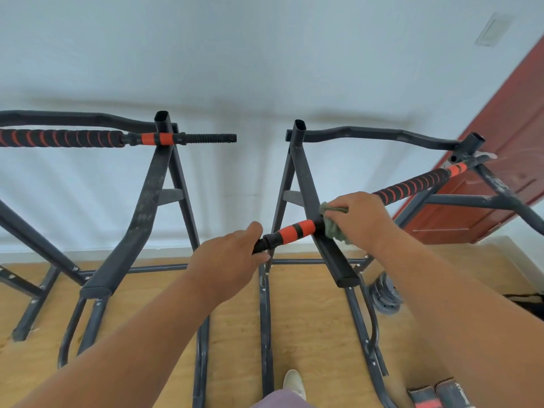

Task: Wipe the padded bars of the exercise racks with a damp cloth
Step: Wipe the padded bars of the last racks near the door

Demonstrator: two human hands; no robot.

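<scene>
Two dark metal exercise racks stand side by side on a wooden floor. The right rack carries a padded bar with black foam and orange spiral stripes, running from lower left to upper right. My right hand grips a grey-green cloth wrapped round this bar just right of its orange collar. My left hand holds the bar's black threaded end. The left rack holds a second padded bar, level, at the upper left.
A white wall stands behind the racks, and a red-brown door is on the right. Dark weight plates lie on the floor by the right rack. Red and black boxes sit at the bottom right. My shoe shows at the bottom.
</scene>
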